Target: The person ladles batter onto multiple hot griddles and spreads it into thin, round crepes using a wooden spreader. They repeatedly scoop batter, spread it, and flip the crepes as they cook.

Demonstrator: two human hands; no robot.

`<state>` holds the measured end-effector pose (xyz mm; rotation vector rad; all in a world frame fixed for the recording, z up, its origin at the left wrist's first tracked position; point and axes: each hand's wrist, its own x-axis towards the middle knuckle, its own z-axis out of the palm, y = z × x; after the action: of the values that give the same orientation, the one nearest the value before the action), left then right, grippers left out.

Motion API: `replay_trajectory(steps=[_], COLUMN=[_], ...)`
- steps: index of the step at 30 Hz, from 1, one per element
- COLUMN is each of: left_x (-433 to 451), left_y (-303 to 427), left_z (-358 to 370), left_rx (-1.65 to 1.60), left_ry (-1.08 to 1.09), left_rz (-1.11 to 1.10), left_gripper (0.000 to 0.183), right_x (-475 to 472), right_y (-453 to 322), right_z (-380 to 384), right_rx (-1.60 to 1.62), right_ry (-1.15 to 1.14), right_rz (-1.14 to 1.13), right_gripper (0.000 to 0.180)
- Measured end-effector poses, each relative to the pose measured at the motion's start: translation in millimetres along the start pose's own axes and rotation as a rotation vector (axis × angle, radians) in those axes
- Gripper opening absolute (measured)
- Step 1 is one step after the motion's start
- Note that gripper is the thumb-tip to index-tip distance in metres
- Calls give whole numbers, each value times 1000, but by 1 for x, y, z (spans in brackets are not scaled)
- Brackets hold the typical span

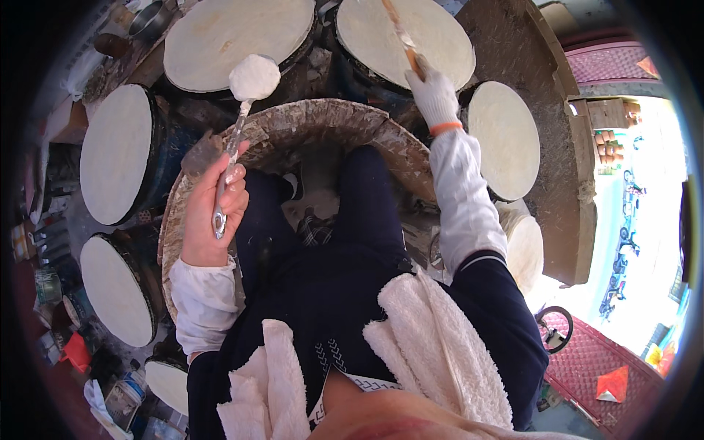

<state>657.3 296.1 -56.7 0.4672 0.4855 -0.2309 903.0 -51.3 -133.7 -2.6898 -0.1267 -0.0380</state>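
Note:
My left hand (215, 206), bare and dusted white, grips the metal handle of a ladle (235, 132). White paste (254, 77) covers the ladle's bowl, which overlaps the front edge of a round cream-white drum top (236, 41) in view. My right hand (434, 93) wears a white knit glove with an orange cuff. It holds a wooden-handled tool (397, 25) over another pale round top (407, 49); the tool's far end is cut off by the picture's upper edge. A curved, paste-crusted rim (330, 113) runs around my knees, below both hands.
Dark drums with pale tops stand left (115, 154), lower left (116, 289) and right (503, 140). A brown cardboard screen (550, 181) rises beyond the right ones. A metal pot (149, 21) sits upper left; bowls and clutter (126, 396) lie lower left. Bright street at far right.

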Motion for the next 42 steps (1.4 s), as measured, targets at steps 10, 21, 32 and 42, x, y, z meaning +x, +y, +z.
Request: replay_trajectory(steps=[10, 21, 32, 42], left_x=[-2, -13, -61, -104], left_y=[1, -8, -25, -27], left_z=[12, 27, 6, -48], left_rx=[11, 14, -66, -116], left_ry=[47, 42, 45, 174], left_rz=[31, 20, 30, 121], left_gripper=[39, 39, 40, 39], right_x=[-36, 27, -105, -66], right_y=[19, 4, 38, -148], right_z=[-9, 15, 39, 88], right_rx=[-335, -240, 304, 425], right_ry=[-126, -88, 13, -247], right_rz=[130, 175, 0, -278], right_gripper=[42, 41, 57, 33])
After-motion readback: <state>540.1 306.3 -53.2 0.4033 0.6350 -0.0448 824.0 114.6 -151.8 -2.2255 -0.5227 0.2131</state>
